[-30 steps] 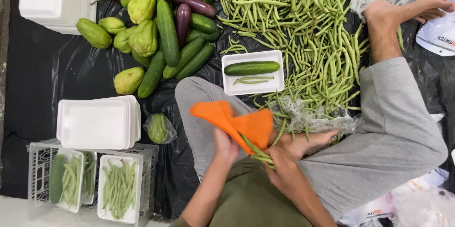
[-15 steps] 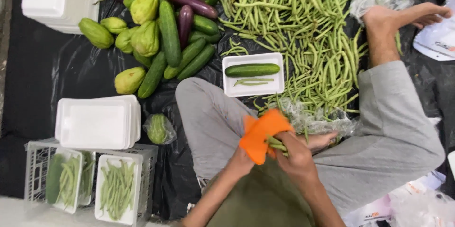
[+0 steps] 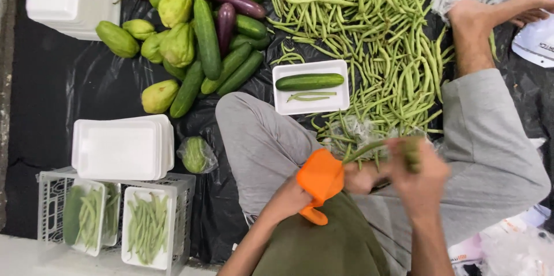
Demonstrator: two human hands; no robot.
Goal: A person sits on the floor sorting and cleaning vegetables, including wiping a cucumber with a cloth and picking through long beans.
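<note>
Left hand fingers grip an orange cloth, while the blurred right hand clutches green beans over the lap.

1. Light is bright and even from overhead, with no hard shadows across the black plastic sheet.
2. Soft sheen glints off that sheet's wrinkles.
3. The white foam trays run close to washed out.
4. Right hand is smeared with motion blur; the beans in it streak.
5. The vegetable pile stays sharp.
</note>
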